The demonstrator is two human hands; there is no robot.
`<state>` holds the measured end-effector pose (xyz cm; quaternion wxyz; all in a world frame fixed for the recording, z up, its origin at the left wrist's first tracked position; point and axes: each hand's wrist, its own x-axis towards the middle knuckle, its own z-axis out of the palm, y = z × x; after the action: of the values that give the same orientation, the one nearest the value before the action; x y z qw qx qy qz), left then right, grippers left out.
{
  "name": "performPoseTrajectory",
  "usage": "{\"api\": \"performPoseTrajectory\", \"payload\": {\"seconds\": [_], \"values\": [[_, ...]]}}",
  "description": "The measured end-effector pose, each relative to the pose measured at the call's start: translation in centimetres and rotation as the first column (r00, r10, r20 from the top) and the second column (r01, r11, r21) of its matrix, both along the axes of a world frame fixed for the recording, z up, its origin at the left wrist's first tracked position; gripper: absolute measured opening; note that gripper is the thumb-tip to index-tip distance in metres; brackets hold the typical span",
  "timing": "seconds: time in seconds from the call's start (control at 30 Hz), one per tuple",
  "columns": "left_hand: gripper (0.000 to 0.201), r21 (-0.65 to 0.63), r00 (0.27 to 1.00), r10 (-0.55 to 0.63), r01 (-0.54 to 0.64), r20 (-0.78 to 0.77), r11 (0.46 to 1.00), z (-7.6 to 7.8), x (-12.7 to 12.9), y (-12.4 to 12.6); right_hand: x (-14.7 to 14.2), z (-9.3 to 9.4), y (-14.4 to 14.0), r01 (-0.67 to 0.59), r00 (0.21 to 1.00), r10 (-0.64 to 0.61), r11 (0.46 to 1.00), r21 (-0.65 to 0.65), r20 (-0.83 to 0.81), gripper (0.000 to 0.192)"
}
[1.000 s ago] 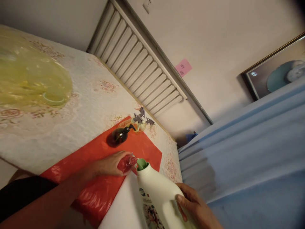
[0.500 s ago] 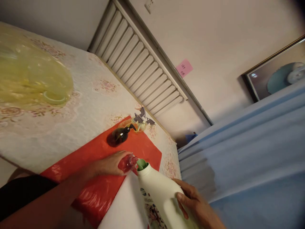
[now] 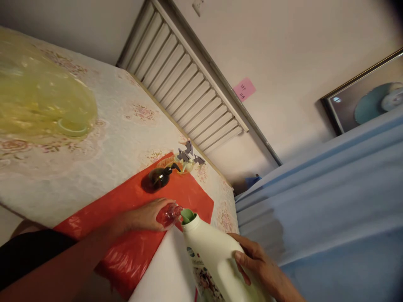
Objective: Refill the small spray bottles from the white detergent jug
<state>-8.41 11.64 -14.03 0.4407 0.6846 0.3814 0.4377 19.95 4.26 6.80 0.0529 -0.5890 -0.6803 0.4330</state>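
My left hand (image 3: 150, 214) is closed around a small clear bottle (image 3: 168, 215), which looks red against the sheet behind it. The bottle has no cap and its neck points right. Held by its handle in my right hand (image 3: 256, 260) is a large pale-green jug (image 3: 214, 251), tilted towards the bottle. The jug's green spout (image 3: 188, 215) is at the small bottle's mouth; whether they touch, I cannot tell. Any liquid passing between them is too small to see. A dark pump bottle (image 3: 158, 179) stands on the red plastic sheet (image 3: 192, 191) beyond my left hand.
Grey trigger spray heads (image 3: 184, 155) lie at the sheet's far corner. A yellow plastic bag (image 3: 44, 92) rests at the left on the flowered tablecloth (image 3: 110, 159). A white radiator (image 3: 182, 71) runs along the wall behind. Blue cloth (image 3: 330, 201) hangs at the right.
The jug and my right hand have shifted very slightly to the right. My left hand and the small bottle stay in place.
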Motion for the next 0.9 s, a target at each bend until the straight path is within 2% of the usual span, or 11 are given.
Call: {"api": "performPoseTrajectory", "payload": {"seconds": [0.47,0.9], "values": [[0.056,0.036,1.000,0.016,-0.015,-0.027,0.999,0.22,0.01,-0.06,0.26,-0.09,0.36,-0.014,0.999,0.013,0.999,0.029,0.030,0.051],[0.055,0.045,1.000,0.000,0.001,-0.028,0.999,0.30,-0.13,0.00,0.14,0.27,0.51,-0.031,0.999,0.030,0.999,0.017,0.045,0.047]]}}
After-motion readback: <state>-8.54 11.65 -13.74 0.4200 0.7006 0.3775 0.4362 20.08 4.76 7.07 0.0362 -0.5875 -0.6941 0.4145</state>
